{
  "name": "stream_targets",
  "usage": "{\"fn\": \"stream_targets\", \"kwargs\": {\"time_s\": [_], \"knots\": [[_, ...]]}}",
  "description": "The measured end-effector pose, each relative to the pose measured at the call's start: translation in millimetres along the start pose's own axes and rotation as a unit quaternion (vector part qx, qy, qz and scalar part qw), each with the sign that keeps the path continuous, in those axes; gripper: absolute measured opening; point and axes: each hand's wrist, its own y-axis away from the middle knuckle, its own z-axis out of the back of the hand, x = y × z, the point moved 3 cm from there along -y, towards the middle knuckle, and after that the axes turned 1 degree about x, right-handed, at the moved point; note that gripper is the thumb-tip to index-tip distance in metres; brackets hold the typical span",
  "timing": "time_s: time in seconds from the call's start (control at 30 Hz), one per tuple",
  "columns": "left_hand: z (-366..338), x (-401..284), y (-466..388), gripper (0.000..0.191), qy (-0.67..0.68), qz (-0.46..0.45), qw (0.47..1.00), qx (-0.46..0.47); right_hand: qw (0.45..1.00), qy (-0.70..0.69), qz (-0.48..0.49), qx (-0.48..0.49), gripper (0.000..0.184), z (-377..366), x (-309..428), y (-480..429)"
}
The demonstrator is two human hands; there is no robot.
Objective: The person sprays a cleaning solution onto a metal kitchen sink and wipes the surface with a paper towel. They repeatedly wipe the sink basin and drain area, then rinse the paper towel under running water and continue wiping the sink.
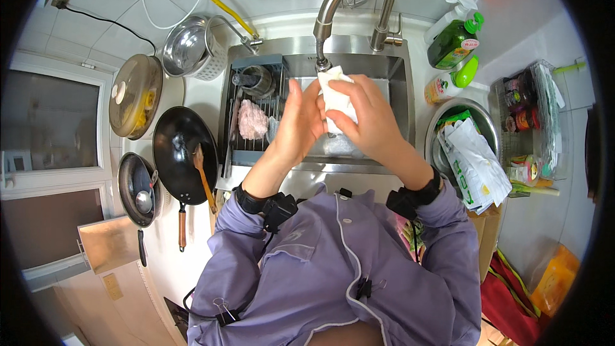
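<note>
My right hand point(358, 108) grips a folded white cloth or paper point(338, 98) between thumb and fingers, just under the spout of the metal faucet point(323, 63). Beside it, my left hand point(301, 117) has its thumb raised and apart; its fingertips reach the left side of the white piece, and whether they hold it is hard to tell. Both hands are above the stainless steel sink point(399, 91). On the rack in the sink's left part lie a crumpled pinkish cloth point(252, 120) and a dark stone mortar point(259, 81).
Left of the sink stand a black wok point(180, 149) with a wooden spatula, a smaller pan point(137, 182), a lidded pot point(136, 96) and a white colander point(211, 65). To the right are a green soap bottle point(451, 43), a spray bottle and a metal bowl point(431, 146) holding plastic bags.
</note>
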Motion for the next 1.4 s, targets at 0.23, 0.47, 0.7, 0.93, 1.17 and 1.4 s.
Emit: {"fn": "stream_targets", "kwargs": {"time_s": [0.23, 0.47, 0.7, 0.93, 1.17, 1.4], "knots": [[17, -1, 1, 0.093, -0.003, 0.016, 0.999, -0.031, 0.932, -0.319, -0.148, -0.091, 0.027, -28, -39, 17], [28, -7, 0, 0.089, 0.024, -0.013, 0.999, -0.032, 0.931, -0.333, -0.14, -0.052, 0.037, -28, -43, 10], [37, -3, 4, 0.078, -0.011, -0.029, 0.996, -0.079, 0.928, -0.357, -0.095, -0.046, 0.06, -92, -61, 24], [52, 0, 13, 0.049, -0.029, -0.062, 0.991, -0.119, 0.94, -0.23, -0.236, 0.089, 0.062, -148, -105, 68], [61, 4, 15, 0.036, -0.01, -0.037, 0.984, -0.176, 0.934, -0.336, -0.114, -0.046, 0.057, -103, -57, 30], [74, -3, 15, 0.029, 0.0, -0.017, 0.977, -0.212, 0.955, -0.275, -0.095, 0.06, 0.073, -103, -38, 9]]}}
